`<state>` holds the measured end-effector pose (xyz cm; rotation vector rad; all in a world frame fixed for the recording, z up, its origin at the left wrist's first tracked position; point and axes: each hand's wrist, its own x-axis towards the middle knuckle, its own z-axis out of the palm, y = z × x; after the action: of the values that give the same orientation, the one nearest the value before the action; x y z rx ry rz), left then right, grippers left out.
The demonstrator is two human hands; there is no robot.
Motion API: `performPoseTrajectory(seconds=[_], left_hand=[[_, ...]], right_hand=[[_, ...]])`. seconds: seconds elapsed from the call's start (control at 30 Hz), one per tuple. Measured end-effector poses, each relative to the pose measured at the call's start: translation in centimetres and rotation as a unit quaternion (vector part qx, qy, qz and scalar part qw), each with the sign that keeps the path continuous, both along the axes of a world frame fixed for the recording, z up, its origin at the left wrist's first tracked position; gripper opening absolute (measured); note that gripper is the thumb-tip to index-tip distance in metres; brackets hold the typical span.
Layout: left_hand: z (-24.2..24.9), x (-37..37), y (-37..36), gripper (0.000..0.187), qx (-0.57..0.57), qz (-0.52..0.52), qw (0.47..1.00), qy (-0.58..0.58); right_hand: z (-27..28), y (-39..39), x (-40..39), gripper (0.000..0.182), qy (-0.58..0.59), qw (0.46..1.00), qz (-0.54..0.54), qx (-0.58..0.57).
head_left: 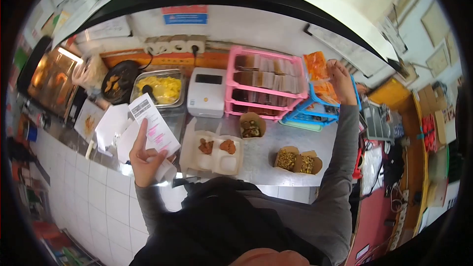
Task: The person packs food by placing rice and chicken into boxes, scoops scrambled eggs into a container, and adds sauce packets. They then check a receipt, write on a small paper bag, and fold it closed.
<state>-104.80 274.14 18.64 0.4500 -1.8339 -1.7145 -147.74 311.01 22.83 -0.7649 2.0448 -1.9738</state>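
My left hand (146, 161) holds a long paper receipt (156, 127) with pink marks on it, and its index finger lies along the paper. At the right, my right hand (340, 80) is raised over the blue tray stack (308, 114), its fingers closed at the edge of an orange packet (317, 66). More orange packets (326, 92) lie in the top blue tray. On the metal counter (258, 165), an open white box (212, 161) holds two fried pieces. Small brown cartons with food (252, 127) stand to its right.
Pink trays of sachets (268, 76) stand beside a white label printer (207, 91). Farther left are a container of yellow food (165, 88), a black pan (119, 83) and a lit glass case (54, 79). Two cartons of grainy topping (295, 161) sit near the front edge.
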Motion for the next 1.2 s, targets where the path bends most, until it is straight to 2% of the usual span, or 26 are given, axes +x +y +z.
performPoseTrajectory(seconds=[0.07,0.2,0.3,0.37,0.47,0.6,0.63,0.73,0.83,0.87,0.93,0.97,1.07,1.1,1.2], left_hand=[[-0.4,1.9,-1.9,0.085,-0.007,0.037,0.999,0.017],[-1.8,7.9,-6.4,0.083,-0.043,0.129,0.99,0.043],[-1.9,13.6,-8.7,0.081,0.001,0.189,0.979,0.076],[-3.1,18.0,-10.7,0.082,-0.008,0.233,0.97,0.074],[-6.4,23.6,-12.7,0.081,-0.009,0.284,0.955,0.08],[-8.9,28.6,-15.2,0.08,0.011,0.337,0.938,0.077],[-12.0,30.2,-14.8,0.079,0.014,0.346,0.932,0.104],[-11.8,31.9,-17.2,0.079,0.027,0.365,0.928,0.07],[-12.0,32.8,-19.2,0.079,0.057,0.374,0.923,0.066],[-14.9,33.9,-18.2,0.079,0.053,0.372,0.921,0.099],[-14.5,34.1,-19.5,0.079,0.069,0.365,0.925,0.083],[-14.6,34.1,-20.0,0.079,0.073,0.364,0.925,0.077],[-14.9,33.8,-21.2,0.079,0.086,0.351,0.93,0.065],[-16.3,34.1,-20.6,0.079,0.079,0.344,0.931,0.092],[-16.2,33.3,-21.8,0.08,0.092,0.327,0.937,0.088]], right_hand=[[0.3,-5.0,3.0,0.008,0.018,0.995,0.097,0.0],[-0.8,-16.7,9.1,0.006,-0.011,0.973,0.218,0.08],[-3.1,-27.2,14.9,0.004,0.049,0.939,0.326,0.096],[-4.9,-34.2,18.7,0.004,0.09,0.911,0.391,0.096],[-8.4,-43.5,25.3,0.01,0.173,0.89,0.408,0.105],[-12.8,-54.3,31.3,0.004,0.255,0.858,0.434,0.106],[-14.0,-55.5,33.4,0.003,0.298,0.848,0.422,0.113],[-17.6,-62.0,34.5,0.003,0.287,0.836,0.445,0.146],[-21.6,-66.2,34.7,0.006,0.261,0.814,0.487,0.178],[-22.5,-65.8,35.1,0.007,0.26,0.799,0.5,0.209],[-24.2,-66.8,34.3,0.009,0.173,0.776,0.538,0.28],[-25.1,-66.9,33.8,0.015,0.198,0.742,0.554,0.323],[-25.0,-65.5,34.1,0.021,0.115,0.71,0.588,0.37],[-24.3,-64.4,34.2,0.024,0.118,0.711,0.582,0.377],[-24.5,-63.6,33.5,0.035,0.05,0.715,0.582,0.385]])
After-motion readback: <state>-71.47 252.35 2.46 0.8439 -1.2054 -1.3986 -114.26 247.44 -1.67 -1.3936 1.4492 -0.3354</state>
